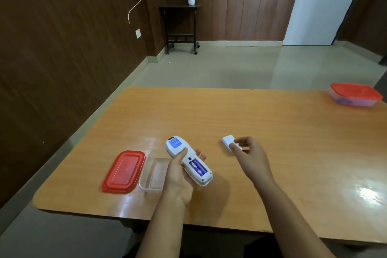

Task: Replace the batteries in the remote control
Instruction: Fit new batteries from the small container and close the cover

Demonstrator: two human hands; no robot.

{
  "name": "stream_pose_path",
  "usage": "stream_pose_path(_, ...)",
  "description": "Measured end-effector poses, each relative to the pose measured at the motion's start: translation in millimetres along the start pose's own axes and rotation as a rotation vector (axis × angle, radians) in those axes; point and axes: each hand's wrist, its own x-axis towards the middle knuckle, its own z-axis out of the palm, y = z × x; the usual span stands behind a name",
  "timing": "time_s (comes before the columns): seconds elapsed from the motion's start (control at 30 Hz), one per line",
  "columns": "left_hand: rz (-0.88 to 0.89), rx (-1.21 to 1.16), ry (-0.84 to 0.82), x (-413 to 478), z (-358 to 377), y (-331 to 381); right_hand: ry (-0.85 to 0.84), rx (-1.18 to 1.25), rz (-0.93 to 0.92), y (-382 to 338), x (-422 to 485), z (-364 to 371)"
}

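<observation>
Your left hand (178, 180) grips remote (188, 161) just above tabletop (272, 128), fingers curled round body. Right hand (251, 157) fingers (234, 147) pinch battery cover (228, 141), low over tabletop. Probably parking cover: lay it flat, within reach. Hold remote back-up; purple batteries (199, 167) exposed. Long axis diagonal: head far-left, battery end near-right.

The left hand (178, 174) grips the remote control (187, 162), thumb laid forward, while the outstretched right hand (251, 157) pinches the battery cover (227, 140).
</observation>
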Motion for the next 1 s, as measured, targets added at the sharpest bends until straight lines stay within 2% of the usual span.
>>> stream_pose_path(0.1,-0.008,-0.027,0.023,1,-4,2,0.101,-0.387,-0.136,22,30,12)
stream_pose_path(0.3,-0.011,-0.014,0.061,4,-3,0,0.017,-0.774,-0.224,67,52,51)
stream_pose_path(0.37,-0.02,-0.008,0.063,4,-3,-1,0.073,-0.753,-0.286,70,52,55)
stream_pose_path(0.43,-0.019,-0.016,0.057,5,-3,0,0.097,-0.632,-0.305,61,51,53)
stream_pose_path(0.57,0.007,-0.04,0.05,8,-2,2,0.138,-0.125,-0.24,11,28,32)
stream_pose_path(0.63,0.032,-0.014,0.049,10,-2,3,0.115,-0.005,-0.313,-9,0,17)
stream_pose_path(0.7,0.045,-0.016,0.044,11,-2,4,0.075,0.015,-0.397,-14,-34,4)
stream_pose_path(0.8,0.056,-0.051,0.042,11,-2,3,-0.023,-0.082,-0.428,-1,-72,-2)
stream_pose_path(1.0,0.042,-0.035,-0.018,5,1,-1,-0.137,-0.247,-0.505,7,-75,15)
